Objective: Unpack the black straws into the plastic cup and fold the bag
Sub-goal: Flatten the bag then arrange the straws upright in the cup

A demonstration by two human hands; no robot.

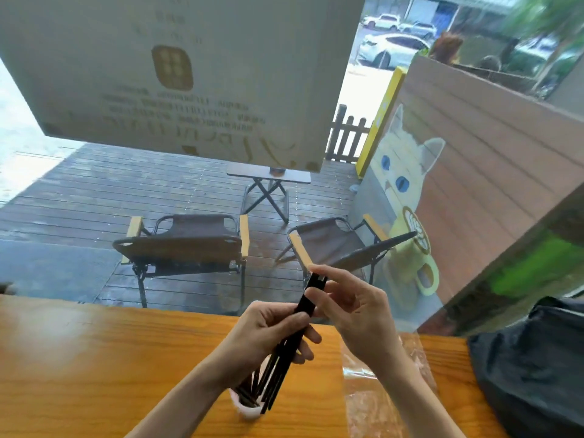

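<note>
head view: left hand (pixel 268 330) was at lower centre of the frame, fingers curled round the middle of a bundle of black straws (pixel 303 314). right hand (pixel 350 306) sat just right of it, fingertips pinching the bundle's upper end. the straws' lower ends reached into a plastic cup (pixel 248 409) standing on the wooden counter (pixel 94 358) near the bottom edge, partly hidden by the left forearm. a clear bag (pixel 379 390) lay flat on the counter at lower right, under the right forearm. a dark bag (pixel 534 365) lay at the far right edge. two folding chairs (pixel 183 241) stood beyond the window.
</note>
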